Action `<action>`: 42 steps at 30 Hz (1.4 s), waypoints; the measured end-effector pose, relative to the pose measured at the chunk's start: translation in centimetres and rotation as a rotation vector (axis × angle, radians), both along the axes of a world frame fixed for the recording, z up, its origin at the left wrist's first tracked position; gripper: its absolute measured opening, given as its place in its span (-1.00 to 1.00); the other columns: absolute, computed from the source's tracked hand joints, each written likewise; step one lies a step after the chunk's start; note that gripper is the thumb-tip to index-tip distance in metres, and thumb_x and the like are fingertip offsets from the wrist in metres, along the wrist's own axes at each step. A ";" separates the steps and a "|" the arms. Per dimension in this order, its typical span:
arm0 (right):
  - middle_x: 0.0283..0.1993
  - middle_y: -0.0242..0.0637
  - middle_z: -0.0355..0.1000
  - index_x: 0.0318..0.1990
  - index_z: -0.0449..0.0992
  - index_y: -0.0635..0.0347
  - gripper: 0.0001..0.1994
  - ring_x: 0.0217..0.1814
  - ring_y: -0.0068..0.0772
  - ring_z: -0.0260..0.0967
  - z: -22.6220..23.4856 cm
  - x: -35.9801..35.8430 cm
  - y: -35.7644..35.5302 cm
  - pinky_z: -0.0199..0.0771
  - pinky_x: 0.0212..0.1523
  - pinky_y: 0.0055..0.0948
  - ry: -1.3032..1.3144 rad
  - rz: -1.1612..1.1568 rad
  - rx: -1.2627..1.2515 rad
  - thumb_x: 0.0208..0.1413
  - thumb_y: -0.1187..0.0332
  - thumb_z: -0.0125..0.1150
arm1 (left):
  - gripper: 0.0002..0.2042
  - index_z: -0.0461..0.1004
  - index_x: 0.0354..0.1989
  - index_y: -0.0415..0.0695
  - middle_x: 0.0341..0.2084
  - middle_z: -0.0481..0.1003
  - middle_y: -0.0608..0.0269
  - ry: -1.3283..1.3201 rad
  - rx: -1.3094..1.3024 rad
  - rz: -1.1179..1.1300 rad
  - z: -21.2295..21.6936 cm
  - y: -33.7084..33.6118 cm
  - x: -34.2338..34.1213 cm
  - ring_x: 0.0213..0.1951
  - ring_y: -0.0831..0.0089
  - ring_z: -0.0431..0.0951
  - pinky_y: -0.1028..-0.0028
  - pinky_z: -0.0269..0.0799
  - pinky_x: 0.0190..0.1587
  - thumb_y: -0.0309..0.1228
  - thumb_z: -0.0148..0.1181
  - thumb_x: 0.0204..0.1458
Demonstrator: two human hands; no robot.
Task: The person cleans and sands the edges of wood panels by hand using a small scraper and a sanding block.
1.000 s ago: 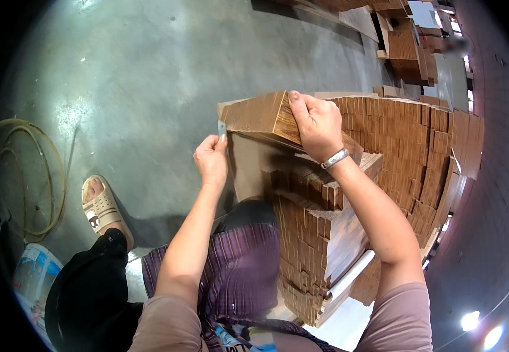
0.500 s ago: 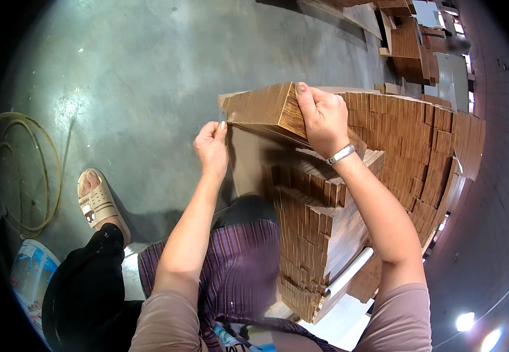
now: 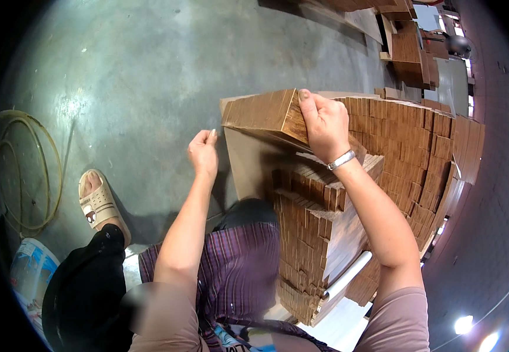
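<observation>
Cardboard bundle [image 3: 264, 113] (brown, ribbed) in right hand [image 3: 325, 124].

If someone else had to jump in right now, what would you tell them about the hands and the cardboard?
Right hand: fingers grip the end of a bundle of flat cardboard pieces, lifted above the stack.
Left hand: free, fingers pinched together, just left of the bundle, not touching it.
Done: many pieces already stacked in rows on the right.
Left: the held bundle is not yet set down.
</observation>
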State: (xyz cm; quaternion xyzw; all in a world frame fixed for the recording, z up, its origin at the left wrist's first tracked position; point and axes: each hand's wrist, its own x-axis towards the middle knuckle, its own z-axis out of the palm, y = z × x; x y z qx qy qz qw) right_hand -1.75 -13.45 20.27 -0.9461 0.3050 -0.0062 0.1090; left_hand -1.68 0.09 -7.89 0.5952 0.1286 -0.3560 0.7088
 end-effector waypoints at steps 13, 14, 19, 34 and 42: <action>-0.61 0.09 0.32 -0.53 0.51 0.25 -0.50 -0.47 0.21 0.34 0.2 -0.1 0.0 0.30 -0.45 -0.04 0.003 -0.002 0.009 0.25 0.00 -0.03 | -0.78 0.38 -0.50 -0.27 -0.60 0.26 0.39 -0.405 -0.246 0.118 14.2 0.1 1.3 -0.51 0.61 0.20 0.55 0.15 -0.45 -0.45 0.22 0.13; -0.61 0.09 0.32 -0.54 0.50 0.26 -0.49 -0.47 0.22 0.33 0.2 0.0 0.0 0.29 -0.45 -0.04 -0.020 0.011 0.018 0.25 0.00 -0.04 | -0.79 0.40 -0.49 -0.25 -0.57 0.25 0.47 -0.534 -0.265 0.074 16.8 0.7 1.9 -0.48 0.67 0.17 0.62 0.10 -0.42 -0.45 0.20 0.16; -0.59 0.08 0.36 -0.51 0.54 0.23 -0.50 -0.44 0.22 0.37 -0.3 0.3 0.4 0.35 -0.42 -0.05 0.009 0.001 0.000 0.26 -0.01 -0.05 | -0.74 0.32 -0.53 -0.25 -0.59 0.20 0.49 -0.399 -0.146 0.061 15.6 0.9 2.4 -0.48 0.68 0.12 0.60 0.08 -0.45 -0.47 0.17 0.18; -0.59 0.07 0.38 -0.53 0.54 0.22 -0.47 -0.45 0.22 0.37 0.1 0.2 -0.1 0.33 -0.42 0.01 0.031 -0.040 -0.023 0.25 -0.06 -0.04 | -0.77 0.37 -0.51 -0.30 -0.60 0.23 0.30 -0.693 -0.274 0.028 19.0 2.1 0.6 -0.53 0.51 0.20 0.53 0.12 -0.47 -0.47 0.23 0.12; -0.59 0.08 0.37 -0.55 0.52 0.23 -0.45 -0.45 0.22 0.37 -0.1 0.1 0.1 0.33 -0.41 0.00 0.016 -0.018 -0.024 0.25 -0.06 -0.05 | -0.76 0.37 -0.53 -0.27 -0.65 0.23 0.39 -0.490 -0.271 0.068 18.7 1.0 1.3 -0.56 0.61 0.16 0.52 0.11 -0.53 -0.47 0.20 0.16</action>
